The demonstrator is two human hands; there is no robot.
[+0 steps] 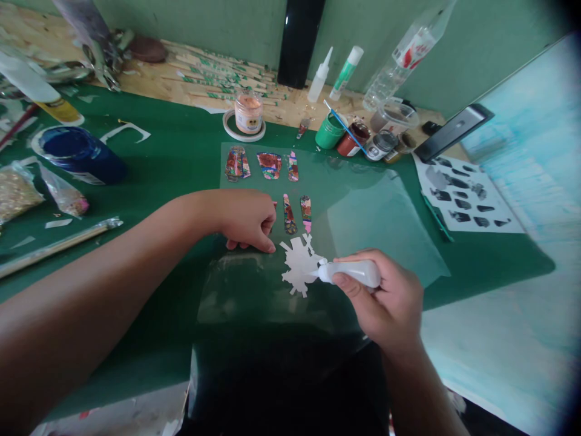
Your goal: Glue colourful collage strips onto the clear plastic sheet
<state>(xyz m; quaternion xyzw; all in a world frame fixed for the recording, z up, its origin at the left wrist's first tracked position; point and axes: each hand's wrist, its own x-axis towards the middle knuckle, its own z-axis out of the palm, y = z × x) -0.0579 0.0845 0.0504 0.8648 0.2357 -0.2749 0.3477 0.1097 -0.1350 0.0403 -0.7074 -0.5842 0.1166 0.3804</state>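
R hand point(385, 297) grips the glue bottle point(351, 272), fingers wrapped round its body. L hand point(245, 221) is half curled, palm down on the plastic sheet point(372, 209); can't tell if its fingers hold anything. White paper cutout point(297, 263) lies flat on the sheet, in from the tabletop's point(167, 154) near edge, btwn both hands: just R of L thumb, L of R hand. L hand's nearer. Bottle's long axis runs approx. parallel to near edge, nozzle pointing L over cutout; contact w/ paper unclear. Patterned pieces point(269, 165) sit toward sheet's far L corner.

Labels: water bottle point(411, 53), past tabletop's far edge, has a red/white one, wording illegible. Peach jar point(249, 116) & glue stick point(346, 74): txt too small/blurred. Printed page point(492, 191) toward far R corner shows dark shapes, no readable txt.
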